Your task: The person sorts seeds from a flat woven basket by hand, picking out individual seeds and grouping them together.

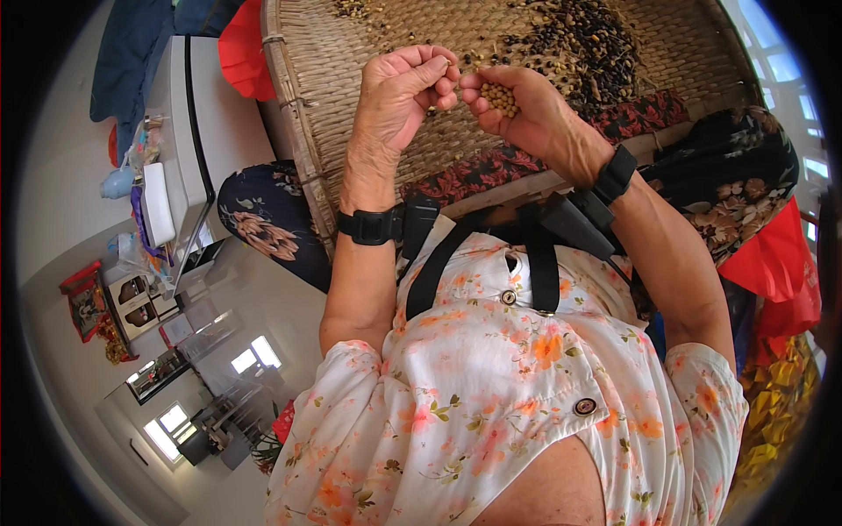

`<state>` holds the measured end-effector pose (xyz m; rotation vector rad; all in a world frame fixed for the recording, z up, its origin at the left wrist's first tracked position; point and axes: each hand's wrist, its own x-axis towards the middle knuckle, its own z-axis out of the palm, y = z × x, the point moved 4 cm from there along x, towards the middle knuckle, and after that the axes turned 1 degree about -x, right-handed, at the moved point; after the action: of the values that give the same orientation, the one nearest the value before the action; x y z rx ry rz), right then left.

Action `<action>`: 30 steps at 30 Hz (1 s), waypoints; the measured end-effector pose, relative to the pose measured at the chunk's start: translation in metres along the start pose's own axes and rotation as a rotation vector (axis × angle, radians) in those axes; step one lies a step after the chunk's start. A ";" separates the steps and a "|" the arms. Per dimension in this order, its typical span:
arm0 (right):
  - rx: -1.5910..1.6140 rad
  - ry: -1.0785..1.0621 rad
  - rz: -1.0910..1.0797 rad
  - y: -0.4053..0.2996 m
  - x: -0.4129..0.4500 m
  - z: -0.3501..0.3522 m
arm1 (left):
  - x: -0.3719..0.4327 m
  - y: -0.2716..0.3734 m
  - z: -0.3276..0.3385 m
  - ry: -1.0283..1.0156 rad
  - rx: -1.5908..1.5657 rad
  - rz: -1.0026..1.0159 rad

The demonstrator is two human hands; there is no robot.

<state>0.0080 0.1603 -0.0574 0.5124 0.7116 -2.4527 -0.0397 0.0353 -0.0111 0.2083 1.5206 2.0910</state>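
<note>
My left hand (411, 92) is raised over a woven basket tray (329, 125), its thumb pressed against the bent fingers. A small pale piece (448, 63) shows at those fingertips, too small to name. Close beside it, my right hand (526, 112) cups a heap of yellow soybeans (498, 98) in its palm, with thumb and forefinger tips nearly together. Underneath, dark and yellow beans lie scattered on the weave. A dense pile of dark beans (602, 49) mixed with husks covers the tray's right part.
The tray's near rim bears dark cloth with a red leaf pattern (473, 172) and rests by my knees. At left stands a white cabinet (223, 118) with a white box (158, 204) on top. Red bags (779, 263) and yellow folded pieces (779, 407) lie to the right.
</note>
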 end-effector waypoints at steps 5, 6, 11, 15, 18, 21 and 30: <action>-0.006 -0.008 -0.005 0.000 0.000 0.000 | 0.000 0.000 0.000 0.006 -0.029 -0.015; -0.005 -0.009 -0.006 0.000 0.001 -0.001 | 0.000 -0.001 0.000 0.012 -0.038 -0.019; -0.008 -0.011 -0.017 -0.001 0.001 -0.002 | -0.001 -0.001 0.000 0.037 -0.066 -0.026; -0.008 0.001 -0.017 -0.001 0.000 0.000 | -0.001 -0.002 -0.001 0.055 -0.085 -0.044; -0.014 0.015 -0.019 0.000 0.001 -0.002 | -0.001 -0.004 -0.003 0.066 -0.117 -0.060; -0.019 0.016 -0.015 0.000 0.002 -0.003 | -0.001 -0.004 -0.003 0.058 -0.152 -0.076; -0.032 0.007 -0.020 0.001 0.003 -0.003 | -0.001 -0.008 -0.004 0.028 -0.178 -0.089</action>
<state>0.0069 0.1608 -0.0616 0.5040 0.7610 -2.4549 -0.0385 0.0333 -0.0195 0.0444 1.3248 2.1516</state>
